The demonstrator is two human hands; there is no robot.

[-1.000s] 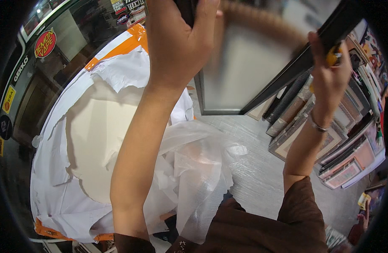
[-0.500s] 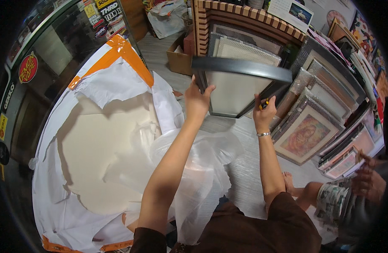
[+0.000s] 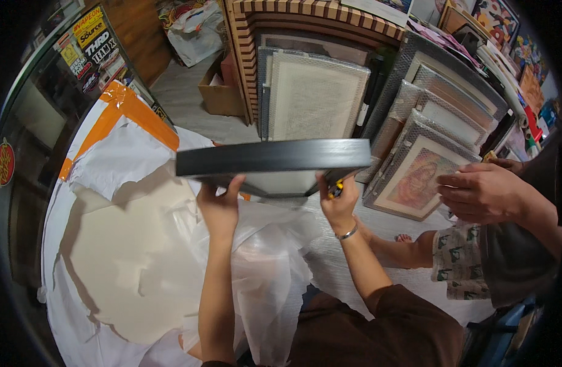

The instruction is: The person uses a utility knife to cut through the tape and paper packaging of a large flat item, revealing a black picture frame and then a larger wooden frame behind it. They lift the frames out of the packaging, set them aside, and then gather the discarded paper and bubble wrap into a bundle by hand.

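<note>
A deep black picture frame (image 3: 273,158) is between my hands, its thick top edge toward me and a pale panel showing beneath it. My left hand (image 3: 221,211) grips its left side, thumb up along the inner edge. On the opposite side my right hand (image 3: 340,207) grips the frame too. That hand also has a small yellow-and-black tool (image 3: 336,188) tucked in it; its kind cannot be made out. Thin translucent wrapping sheet (image 3: 271,263) lies crumpled below the frame. To the left is a large torn white paper wrapping (image 3: 134,144) with orange tape, exposing a cream surface (image 3: 131,257).
Another person's hand (image 3: 485,192) is at the right, beside bubble-wrapped framed pictures (image 3: 424,177) leaning in a row. Behind my frame, wrapped panels (image 3: 317,98) stand inside a striped wooden frame (image 3: 244,67). A cardboard box (image 3: 223,98) sits at the back, and a stickered glass case (image 3: 33,122) borders the left.
The black frame has come nearer and swung left in the view, with both my hands still on it. My view has turned right. The other person's hand has come further into sight.
</note>
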